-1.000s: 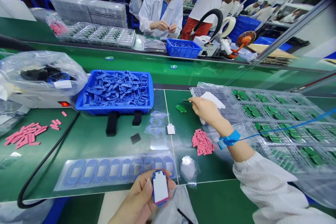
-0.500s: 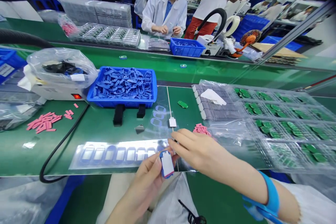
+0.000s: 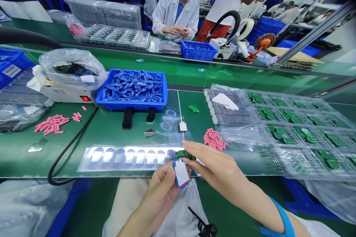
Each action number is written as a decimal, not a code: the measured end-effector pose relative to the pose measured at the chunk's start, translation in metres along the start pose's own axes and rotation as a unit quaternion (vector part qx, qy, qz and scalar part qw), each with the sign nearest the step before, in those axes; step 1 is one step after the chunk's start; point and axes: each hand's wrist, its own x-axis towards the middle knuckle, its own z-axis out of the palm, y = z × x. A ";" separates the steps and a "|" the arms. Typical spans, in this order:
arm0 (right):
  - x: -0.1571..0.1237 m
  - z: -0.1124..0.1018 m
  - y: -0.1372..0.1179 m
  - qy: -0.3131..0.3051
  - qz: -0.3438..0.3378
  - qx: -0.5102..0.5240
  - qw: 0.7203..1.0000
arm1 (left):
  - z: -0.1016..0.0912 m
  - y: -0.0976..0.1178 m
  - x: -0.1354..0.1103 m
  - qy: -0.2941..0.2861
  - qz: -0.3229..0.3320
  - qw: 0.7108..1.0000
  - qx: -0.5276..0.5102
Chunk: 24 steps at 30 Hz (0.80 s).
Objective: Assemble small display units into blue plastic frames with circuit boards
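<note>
the left hand (image 3: 158,202) curls around a blue-rimmed white part (image 3: 181,174), holding it at the edge of the bench (image 3: 105,133). the right hand (image 3: 213,164) pinches a green board (image 3: 185,154) in its fingertips, just above that part, with pink strips (image 3: 214,139) nearby.

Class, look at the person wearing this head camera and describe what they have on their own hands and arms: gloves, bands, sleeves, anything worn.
The left hand and the right hand are both bare, with no gloves. Around the right wrist is a bright blue band, probably an anti-static strap, and beyond it a white sleeve shows. The left sleeve is out of view.
</note>
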 end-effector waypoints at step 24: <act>-0.003 -0.023 -0.033 0.046 0.130 -0.023 0.990 | -0.006 0.002 0.002 0.008 0.063 0.997 0.047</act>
